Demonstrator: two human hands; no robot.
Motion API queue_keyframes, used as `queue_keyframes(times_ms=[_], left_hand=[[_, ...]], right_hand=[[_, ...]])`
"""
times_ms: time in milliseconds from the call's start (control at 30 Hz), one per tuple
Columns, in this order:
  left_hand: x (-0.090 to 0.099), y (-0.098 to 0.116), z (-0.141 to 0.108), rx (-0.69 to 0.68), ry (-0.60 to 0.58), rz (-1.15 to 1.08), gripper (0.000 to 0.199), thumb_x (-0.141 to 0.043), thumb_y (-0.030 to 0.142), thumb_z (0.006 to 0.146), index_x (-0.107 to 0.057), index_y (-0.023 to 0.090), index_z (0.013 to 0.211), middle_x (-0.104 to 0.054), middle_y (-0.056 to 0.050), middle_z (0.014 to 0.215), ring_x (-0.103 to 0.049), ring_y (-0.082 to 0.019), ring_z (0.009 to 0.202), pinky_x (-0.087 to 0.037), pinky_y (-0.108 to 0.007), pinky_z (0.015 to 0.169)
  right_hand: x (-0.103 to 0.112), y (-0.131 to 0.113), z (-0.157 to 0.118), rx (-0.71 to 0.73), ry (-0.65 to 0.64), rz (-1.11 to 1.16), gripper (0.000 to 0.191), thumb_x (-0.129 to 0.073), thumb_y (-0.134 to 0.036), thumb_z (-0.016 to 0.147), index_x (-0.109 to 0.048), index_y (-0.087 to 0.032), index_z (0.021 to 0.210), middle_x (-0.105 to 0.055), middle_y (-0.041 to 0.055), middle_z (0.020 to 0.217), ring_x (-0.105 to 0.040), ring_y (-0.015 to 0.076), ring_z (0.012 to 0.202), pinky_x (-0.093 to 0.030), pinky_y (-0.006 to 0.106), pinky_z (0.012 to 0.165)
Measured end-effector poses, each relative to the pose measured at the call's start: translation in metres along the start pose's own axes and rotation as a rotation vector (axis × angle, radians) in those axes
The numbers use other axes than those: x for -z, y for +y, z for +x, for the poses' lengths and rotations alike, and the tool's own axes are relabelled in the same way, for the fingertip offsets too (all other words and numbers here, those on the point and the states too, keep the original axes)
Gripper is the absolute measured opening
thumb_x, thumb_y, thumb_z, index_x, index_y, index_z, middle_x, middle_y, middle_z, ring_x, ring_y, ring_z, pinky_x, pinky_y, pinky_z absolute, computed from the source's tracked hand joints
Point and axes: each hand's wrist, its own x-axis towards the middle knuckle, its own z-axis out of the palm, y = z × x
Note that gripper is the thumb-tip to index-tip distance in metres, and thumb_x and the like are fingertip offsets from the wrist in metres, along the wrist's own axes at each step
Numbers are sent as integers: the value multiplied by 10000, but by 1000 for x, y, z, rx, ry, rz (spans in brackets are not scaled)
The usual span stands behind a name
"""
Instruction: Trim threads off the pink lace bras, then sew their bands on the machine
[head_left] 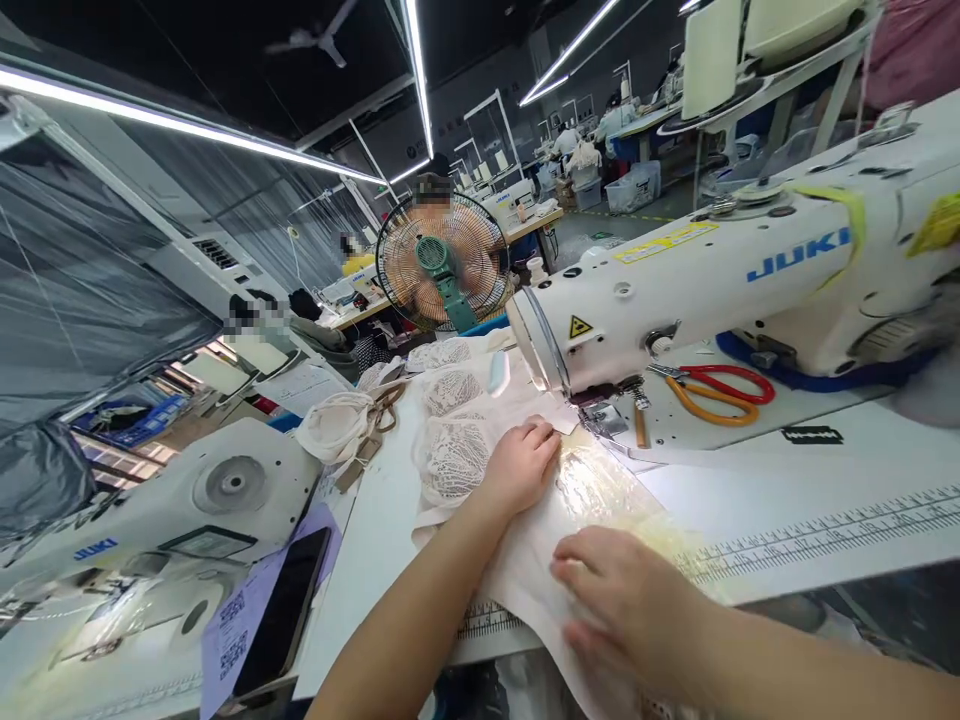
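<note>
Cream lace fabric [456, 460] lies on the white sewing table, its lower part running over the front edge. My left hand [523, 462] rests on it close to the needle area of the white sewing machine [675, 290], fingers bent and pressed together on the cloth. Nearer to me, my right hand [622, 600] is over the fabric near the table's front edge, its lower fingers smeared by motion; whether it pinches the cloth I cannot tell.
Red-and-orange-handled scissors [716, 392] and a black blade [812, 435] lie right of the needle. A fan [442, 262] stands behind the table. Left are a cream fabric roll [337, 425], a phone [285, 610] and a second machine [232, 485].
</note>
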Motion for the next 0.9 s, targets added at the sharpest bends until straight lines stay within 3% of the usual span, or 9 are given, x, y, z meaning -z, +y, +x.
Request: queue_keyframes(times_ms=[67,100,233,333,433,567,700,800,900], left_hand=[[6,-2,-17,27,3,50,272,-390,186,890,-584,190,1081,-640,-122,1141,-590,-284,1052,-509,-432,867],[9,-3,-27,41,6,78,283,-391,175,880,-579,182,1092,-638,-140,1146,-598,-296,1038,-515,-453,849],[24,-8,-82,147,7,218,404,-370,103,835,-539,161,1197,-602,-146,1218,-601,-264,1060,-527,-415,835],[34,-25,-127,278,-103,276,393,-379,149,839,-591,201,1166,-658,-111,1125,-626,-269,1017,-502,-452,875],[34,-47,-152,339,-168,254,383,-345,165,834,-662,200,1047,-692,-97,1030,-662,-256,910,-531,-407,806],[32,-48,-147,365,-94,144,315,-413,311,810,-677,196,937,-693,-105,1000,-655,-278,912,-529,-413,788],[54,-26,-126,417,-115,-88,220,-446,336,783,-629,225,733,-665,-47,723,-636,-247,714,-509,-387,699],[86,-13,-114,686,26,-528,244,-492,420,775,-604,227,874,-629,-10,685,-601,-199,636,-483,-300,562],[108,-4,-103,1019,200,-1042,378,-608,438,693,-586,214,996,-639,0,710,-597,-177,614,-470,-272,536]], right_hand=[[-14,-21,7,6,-121,-50,522,-695,-494,671,-617,-114,1020,-644,134,976,-596,275,849,-517,422,732],[-22,-27,10,9,-148,-113,555,-709,-500,648,-617,-97,1017,-644,145,948,-593,284,818,-514,433,695],[-40,-30,14,21,-136,-274,144,-576,-196,774,-637,-99,861,-644,144,836,-588,249,747,-475,376,594],[-29,-24,10,51,-173,-257,27,-617,-177,717,-622,-151,719,-635,82,721,-576,198,674,-445,315,554],[-1,-21,8,27,-216,-259,68,-652,-198,674,-613,-177,726,-635,50,702,-576,175,629,-404,280,495],[36,-17,10,-67,-229,-299,180,-601,-131,691,-615,-171,866,-644,50,772,-605,194,661,-350,268,444],[65,-11,10,-92,-271,-303,208,-586,-52,672,-624,-151,851,-660,54,797,-614,197,669,-332,263,441],[88,-8,2,-82,-305,-249,110,-569,-73,743,-622,-163,777,-666,35,757,-605,165,654,-376,243,495],[109,3,-9,-76,-290,-169,225,-408,-142,904,-603,-188,803,-651,2,745,-594,116,684,-419,197,581]])
